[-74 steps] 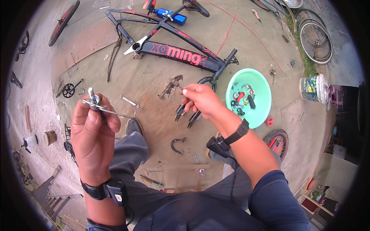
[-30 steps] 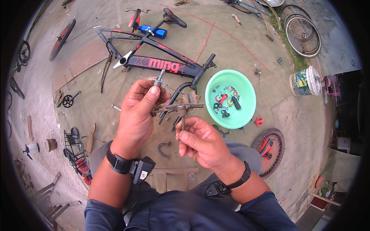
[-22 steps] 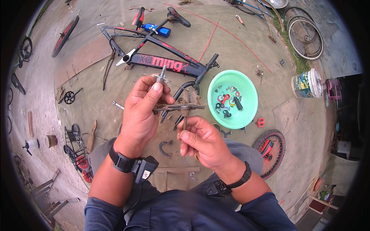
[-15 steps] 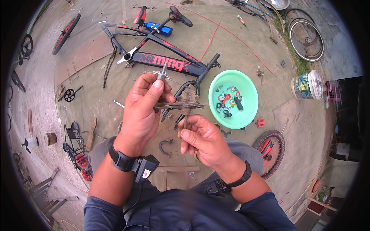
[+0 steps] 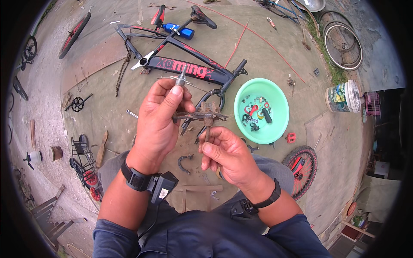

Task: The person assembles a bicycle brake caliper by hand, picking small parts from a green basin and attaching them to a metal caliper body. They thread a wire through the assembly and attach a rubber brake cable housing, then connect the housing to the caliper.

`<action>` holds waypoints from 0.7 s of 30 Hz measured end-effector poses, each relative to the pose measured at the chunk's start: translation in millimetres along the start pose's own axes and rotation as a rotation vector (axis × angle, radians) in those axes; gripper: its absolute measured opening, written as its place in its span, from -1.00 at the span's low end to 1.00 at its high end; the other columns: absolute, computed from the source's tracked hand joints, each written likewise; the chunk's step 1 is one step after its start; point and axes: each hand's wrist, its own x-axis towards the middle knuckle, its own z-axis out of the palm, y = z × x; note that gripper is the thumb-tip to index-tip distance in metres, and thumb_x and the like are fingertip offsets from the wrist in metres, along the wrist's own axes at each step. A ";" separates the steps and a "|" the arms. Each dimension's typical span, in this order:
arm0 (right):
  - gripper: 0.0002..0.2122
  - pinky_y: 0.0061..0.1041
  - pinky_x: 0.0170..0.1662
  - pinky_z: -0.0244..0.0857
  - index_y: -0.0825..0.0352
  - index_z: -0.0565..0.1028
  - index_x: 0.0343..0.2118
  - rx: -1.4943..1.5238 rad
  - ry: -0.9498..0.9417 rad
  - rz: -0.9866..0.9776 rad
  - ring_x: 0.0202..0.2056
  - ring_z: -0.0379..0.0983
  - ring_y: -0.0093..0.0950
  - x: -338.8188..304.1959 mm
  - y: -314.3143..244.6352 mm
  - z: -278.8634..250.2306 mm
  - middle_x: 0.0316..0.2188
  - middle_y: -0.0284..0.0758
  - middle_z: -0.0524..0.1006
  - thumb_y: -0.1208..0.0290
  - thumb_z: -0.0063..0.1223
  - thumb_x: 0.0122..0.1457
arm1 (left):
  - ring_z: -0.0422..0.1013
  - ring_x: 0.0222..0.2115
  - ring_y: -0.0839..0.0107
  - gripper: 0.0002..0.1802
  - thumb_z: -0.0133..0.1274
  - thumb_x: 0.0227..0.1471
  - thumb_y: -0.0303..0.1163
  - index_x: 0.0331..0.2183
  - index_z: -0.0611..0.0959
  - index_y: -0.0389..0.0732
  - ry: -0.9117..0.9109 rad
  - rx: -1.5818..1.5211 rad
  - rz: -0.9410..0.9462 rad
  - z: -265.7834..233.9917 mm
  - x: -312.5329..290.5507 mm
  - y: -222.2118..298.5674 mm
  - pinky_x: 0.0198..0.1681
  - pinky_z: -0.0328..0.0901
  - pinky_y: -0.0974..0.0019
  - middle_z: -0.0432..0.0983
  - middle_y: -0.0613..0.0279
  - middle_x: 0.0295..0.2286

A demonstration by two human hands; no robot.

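My left hand [image 5: 160,112] pinches a silver metal axle [image 5: 180,81] with a threaded end pointing up, between thumb and fingers. A rusty metal part [image 5: 209,116], with a flat plate and a block on top, reaches across from beside my left palm. My right hand [image 5: 230,157] is closed in a pinch on the thin rusty stem [image 5: 208,133] below that part. Whether my left fingers also grip its plate is partly hidden. Beyond my hands, a black and red bicycle frame [image 5: 185,71] lies on the ground with its fork towards me.
A mint green basin [image 5: 286,114] holding small bicycle parts stands right of my hands. Around lie a chain [image 5: 122,71], a crank with chainring [image 5: 78,104], a wheel [image 5: 300,172], a red pedal [image 5: 291,137] and a black rack [image 5: 81,152]. A white bucket [image 5: 344,96] lies far right.
The silver axle has dropped slightly and tilted a little in my left hand. Both hands keep their hold, and the rusty part has barely shifted.
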 end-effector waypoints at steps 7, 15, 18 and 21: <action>-0.80 -0.74 -0.52 0.25 0.30 0.46 -0.07 -0.028 0.027 0.013 -0.48 0.52 -0.59 1.8 -0.5 1.1 -0.32 -0.39 0.52 0.38 0.08 0.31 | 0.45 -0.38 0.48 -0.81 0.02 0.28 -0.34 -0.12 0.50 -0.19 -0.003 -0.013 0.006 -1.8 0.0 1.4 -0.25 0.36 0.39 0.46 0.26 -0.32; -0.78 -0.75 -0.53 0.26 0.31 0.48 -0.06 -0.046 0.068 0.061 -0.50 0.52 -0.61 5.8 0.4 -1.7 -0.35 -0.42 0.53 0.33 0.08 0.31 | 0.46 -0.36 0.45 -0.80 0.02 0.28 -0.33 -0.11 0.49 -0.19 0.012 0.005 0.022 -2.4 -0.1 4.5 -0.22 0.35 0.37 0.47 0.26 -0.33; -0.76 -0.74 -0.53 0.26 0.33 0.49 -0.05 -0.059 0.080 0.080 -0.51 0.52 -0.62 6.7 0.3 -1.6 -0.37 -0.42 0.53 0.34 0.07 0.31 | 0.46 -0.36 0.45 -0.81 0.02 0.28 -0.33 -0.11 0.50 -0.19 0.019 -0.011 0.023 -2.7 -0.9 5.3 -0.22 0.34 0.37 0.47 0.26 -0.33; -0.75 -0.74 -0.54 0.26 0.34 0.49 -0.03 -0.082 0.093 0.086 -0.52 0.52 -0.62 8.2 -0.2 -1.3 -0.37 -0.42 0.53 0.34 0.07 0.31 | 0.46 -0.35 0.45 -0.81 0.02 0.28 -0.33 -0.12 0.50 -0.18 0.011 -0.022 0.025 -3.4 -1.2 7.2 -0.21 0.34 0.36 0.48 0.27 -0.33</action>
